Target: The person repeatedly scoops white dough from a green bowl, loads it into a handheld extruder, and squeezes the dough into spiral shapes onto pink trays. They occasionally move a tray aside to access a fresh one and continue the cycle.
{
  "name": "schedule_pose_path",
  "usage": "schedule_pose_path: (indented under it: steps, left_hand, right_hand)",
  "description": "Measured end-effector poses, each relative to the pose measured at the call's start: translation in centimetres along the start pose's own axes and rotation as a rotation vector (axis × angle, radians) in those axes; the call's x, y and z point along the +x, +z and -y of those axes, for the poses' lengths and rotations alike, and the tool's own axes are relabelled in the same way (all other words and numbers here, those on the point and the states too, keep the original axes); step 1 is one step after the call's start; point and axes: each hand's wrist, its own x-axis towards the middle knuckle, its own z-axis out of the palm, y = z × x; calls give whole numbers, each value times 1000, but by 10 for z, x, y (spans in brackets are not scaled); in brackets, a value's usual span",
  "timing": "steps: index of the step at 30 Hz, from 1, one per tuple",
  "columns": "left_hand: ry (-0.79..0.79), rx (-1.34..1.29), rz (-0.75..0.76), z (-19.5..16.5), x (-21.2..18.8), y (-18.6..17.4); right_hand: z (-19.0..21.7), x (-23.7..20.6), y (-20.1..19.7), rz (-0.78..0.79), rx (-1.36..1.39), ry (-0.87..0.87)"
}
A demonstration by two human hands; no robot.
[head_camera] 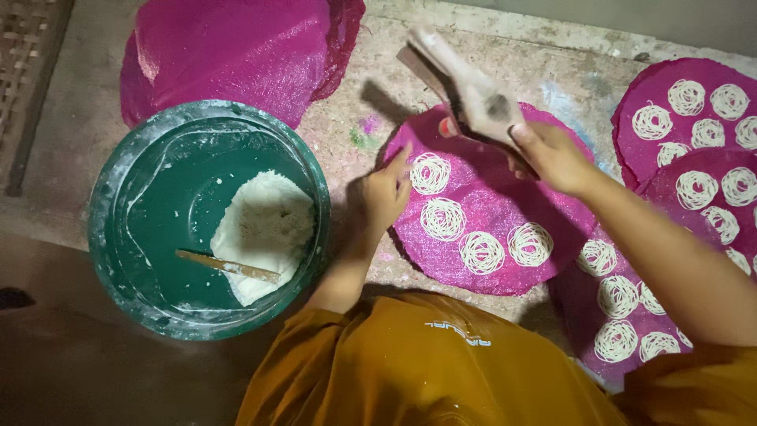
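My right hand (550, 153) grips a flour-dusted wooden press (465, 79), held tilted over a round pink mesh mat (481, 201). Several white coils of thin dough strands (442, 218) lie on that mat in a curve. My left hand (384, 195) rests on the mat's left edge, fingertips touching it beside the top coil (430, 173). The left hand holds nothing.
A large green basin (142, 181) at the left holds a lump of white dough (264, 233) and a wooden stick (227, 267). A stack of bare pink mats (229, 51) lies behind it. Filled mats (694, 118) overlap at the right. A woven tray (24, 55) sits at far left.
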Motion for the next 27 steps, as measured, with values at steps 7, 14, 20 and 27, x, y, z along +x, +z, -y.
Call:
schedule_pose_path:
  steps: [7, 14, 20, 27]
  left_hand:
    - [127, -1827, 122, -27, 74, -19]
    - [85, -2485, 155, -68, 153, -27]
    - [291, -2403, 144, -46, 184, -21]
    - [48, -2536, 62, -61, 182, -2]
  right_hand:
    - [-3, -13, -12, 245, -48, 119]
    - [32, 4, -26, 244, -114, 272]
    - [49, 21, -1, 35, -321, 119]
    - [58, 23, -25, 100, -402, 294]
